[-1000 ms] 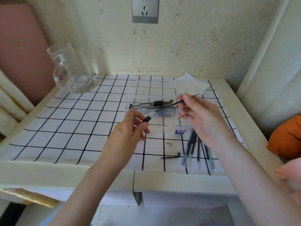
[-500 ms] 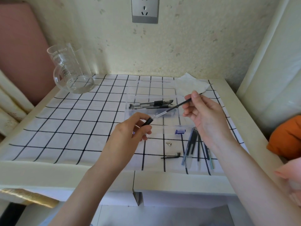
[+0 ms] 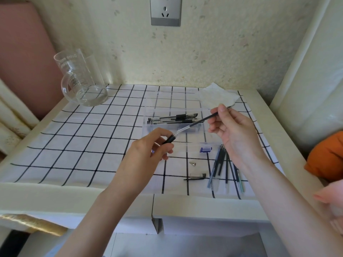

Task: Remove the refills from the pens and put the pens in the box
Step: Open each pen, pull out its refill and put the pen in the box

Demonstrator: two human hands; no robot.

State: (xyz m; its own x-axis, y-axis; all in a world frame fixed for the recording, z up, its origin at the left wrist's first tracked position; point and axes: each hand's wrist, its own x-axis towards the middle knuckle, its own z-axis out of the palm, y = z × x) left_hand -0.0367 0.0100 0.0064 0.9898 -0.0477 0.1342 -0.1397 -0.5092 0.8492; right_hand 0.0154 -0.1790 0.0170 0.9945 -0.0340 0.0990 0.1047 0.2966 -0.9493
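Pulling the thin black-and-clear refill [image 3: 194, 125] from the black-gripped pen barrel [image 3: 169, 140], I pinch the barrel in my left hand [image 3: 148, 154] and the refill's far end in my right hand [image 3: 232, 127], above the clear plastic box [image 3: 176, 108] holding 2 pens. A skewed pull could bend the refill.

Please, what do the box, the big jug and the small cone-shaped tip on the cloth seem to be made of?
Box: probably clear hard plastic; the grid cloth shows through its thin, straight walls.
Jug: it looks like clear glass, glossy, with a moulded handle and white printed markings; clear plastic cannot be excluded.
Cone tip: likely metal, with a silvery shine; it is too small to be sure.
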